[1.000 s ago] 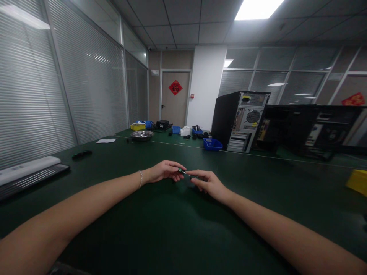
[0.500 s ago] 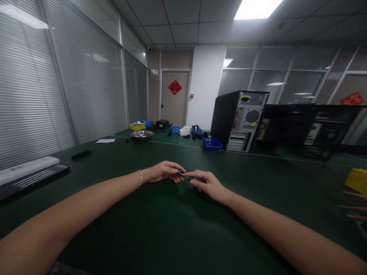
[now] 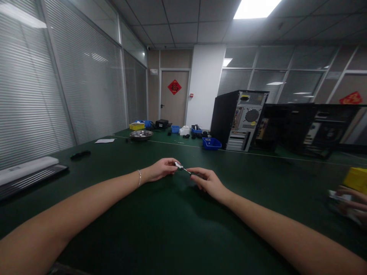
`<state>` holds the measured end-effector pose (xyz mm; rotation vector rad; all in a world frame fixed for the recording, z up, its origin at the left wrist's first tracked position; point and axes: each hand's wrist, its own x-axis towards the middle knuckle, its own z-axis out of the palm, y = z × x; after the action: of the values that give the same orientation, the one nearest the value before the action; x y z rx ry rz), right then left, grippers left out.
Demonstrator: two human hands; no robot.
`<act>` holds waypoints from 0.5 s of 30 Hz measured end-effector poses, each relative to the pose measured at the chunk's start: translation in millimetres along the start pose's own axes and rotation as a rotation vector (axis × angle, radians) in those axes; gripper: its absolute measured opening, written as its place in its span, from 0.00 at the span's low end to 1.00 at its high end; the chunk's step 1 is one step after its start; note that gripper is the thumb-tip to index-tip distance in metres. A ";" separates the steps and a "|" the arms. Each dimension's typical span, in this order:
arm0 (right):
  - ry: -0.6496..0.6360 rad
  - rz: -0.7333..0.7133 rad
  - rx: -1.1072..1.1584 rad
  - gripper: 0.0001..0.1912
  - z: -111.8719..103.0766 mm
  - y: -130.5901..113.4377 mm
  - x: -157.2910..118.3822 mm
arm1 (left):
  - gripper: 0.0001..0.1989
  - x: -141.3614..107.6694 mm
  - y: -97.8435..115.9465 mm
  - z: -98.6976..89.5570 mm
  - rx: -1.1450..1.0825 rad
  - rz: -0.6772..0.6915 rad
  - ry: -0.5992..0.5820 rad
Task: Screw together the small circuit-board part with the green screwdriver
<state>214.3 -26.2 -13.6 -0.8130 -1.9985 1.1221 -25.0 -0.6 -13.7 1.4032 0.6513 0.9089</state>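
My left hand (image 3: pixel 163 169) pinches a small silver-and-dark piece (image 3: pixel 179 165) between thumb and fingers, just above the green tabletop (image 3: pixel 160 225). What kind of part it is, I cannot make out. My right hand (image 3: pixel 208 182) is closed around the dark handle of a thin screwdriver (image 3: pixel 187 171). Its metal shaft points left, and the tip reaches the near end of the small piece, seemingly touching it. The handle is mostly hidden by my right fingers.
A co-worker's hand (image 3: pixel 354 202) holds a pale object beside a yellow bin (image 3: pixel 355 179) at right. Computer towers (image 3: pixel 226 120), a blue bin (image 3: pixel 211 143) and a metal bowl (image 3: pixel 141 135) stand farther back. A slotted panel (image 3: pixel 34 179) lies at left.
My left hand has turned the small piece so its silver side shows. More of the screwdriver's shaft is visible now. At right, the co-worker's hand has come in with a pale object.
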 end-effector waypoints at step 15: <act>0.015 -0.011 -0.024 0.21 1.5 -0.2 0.0 | 0.09 0.4 -0.1 2.5 -0.130 -0.039 0.005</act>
<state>213.0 -27.0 -14.0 -0.8193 -2.0047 1.0844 -22.8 -1.6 -13.5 1.2687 0.6104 0.9080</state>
